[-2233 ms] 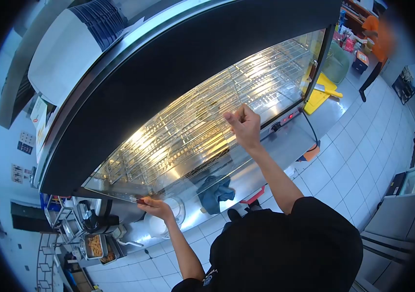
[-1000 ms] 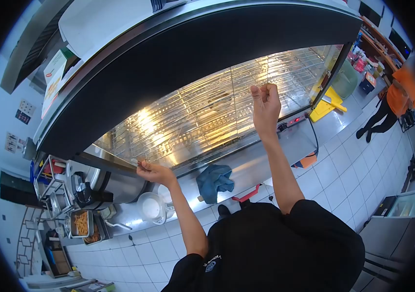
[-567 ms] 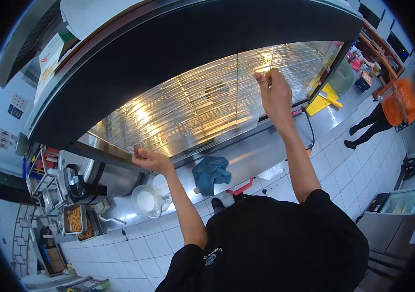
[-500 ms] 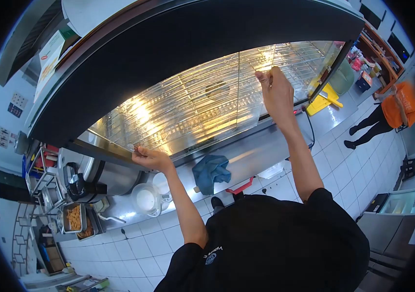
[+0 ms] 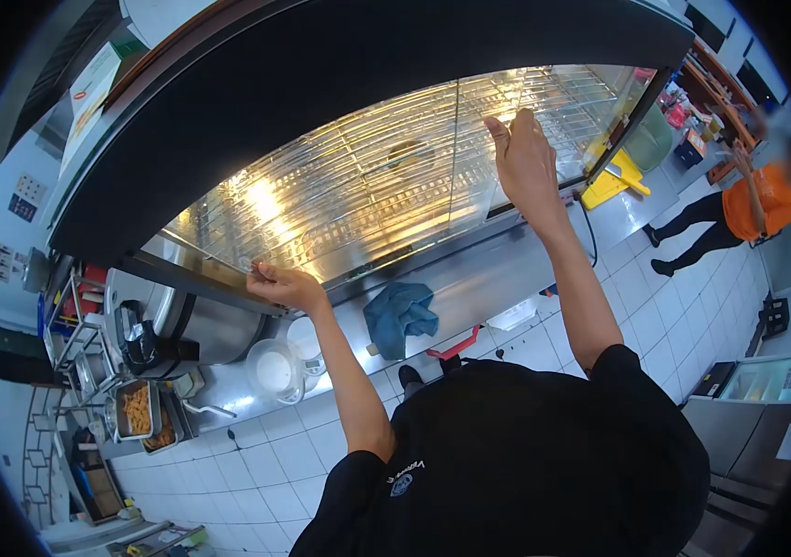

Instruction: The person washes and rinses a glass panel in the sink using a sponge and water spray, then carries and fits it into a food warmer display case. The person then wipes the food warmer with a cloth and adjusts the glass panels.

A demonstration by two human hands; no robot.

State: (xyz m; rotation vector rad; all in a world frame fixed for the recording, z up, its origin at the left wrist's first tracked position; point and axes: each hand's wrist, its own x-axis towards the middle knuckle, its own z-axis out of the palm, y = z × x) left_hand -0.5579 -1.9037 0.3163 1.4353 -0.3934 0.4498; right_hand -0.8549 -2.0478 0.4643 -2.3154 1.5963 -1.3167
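A lit food-warming display cabinet [image 5: 544, 42] with wire racks [image 5: 349, 167] stands in front of me. Across its opening is a clear glass panel [image 5: 414, 223], whose edges are hard to make out against the racks. My left hand [image 5: 286, 288] pinches at the panel's lower left corner, fingers closed. Higher up on the right, my right hand [image 5: 530, 167] has its fingers curled at the panel's right edge, thumb raised beside them. Below the cabinet, a crumpled blue cloth [image 5: 402, 316] lies on the steel counter [image 5: 469, 283].
A clear plastic jug [image 5: 275, 371] and trays of fried food [image 5: 138, 410] stand at the left. A yellow dustpan-like item [image 5: 613, 181] is on the right end. A person in an orange shirt [image 5: 759, 204] stands on the tiled floor [image 5: 636, 297].
Both hands keep their places at the glass while the view shifts slightly. My right hand appears a little higher. The person in orange has raised a hand and shifted their feet.
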